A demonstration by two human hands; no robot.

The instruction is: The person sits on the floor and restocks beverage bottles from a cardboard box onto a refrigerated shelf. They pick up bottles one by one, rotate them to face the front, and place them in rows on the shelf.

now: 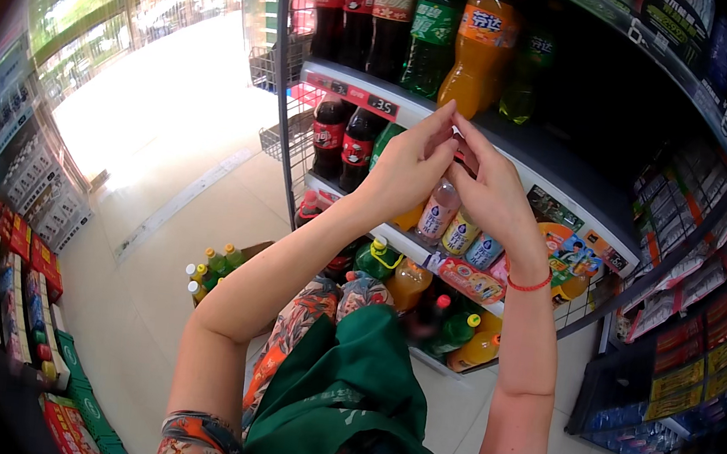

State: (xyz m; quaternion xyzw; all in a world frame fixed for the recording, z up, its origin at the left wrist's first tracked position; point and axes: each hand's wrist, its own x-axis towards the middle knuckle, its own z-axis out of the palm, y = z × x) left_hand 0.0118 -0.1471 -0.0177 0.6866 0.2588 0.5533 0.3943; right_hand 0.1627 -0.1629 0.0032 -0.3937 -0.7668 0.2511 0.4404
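My left hand (408,165) and my right hand (497,191) are raised in front of a drinks shelf. Their fingertips meet and the thumbs come close together, leaving a small gap between the palms. Neither hand holds anything. Just beyond the fingertips, a Fanta bottle of orange soda (481,56) stands upright at the upper shelf's front edge (409,104). Below and partly behind my hands, small bottles with pink (438,213), yellow (460,232) and blue (484,250) labels stand on the lower shelf. A red cord bracelet (529,286) circles my right wrist.
Cola bottles (395,24) and a green Sprite bottle (433,41) share the upper shelf. Large soda bottles (407,281) stand at the bottom, near my knees. A box of bottles (254,252) sits on the floor at left. Packaged goods (687,367) fill a rack at right.
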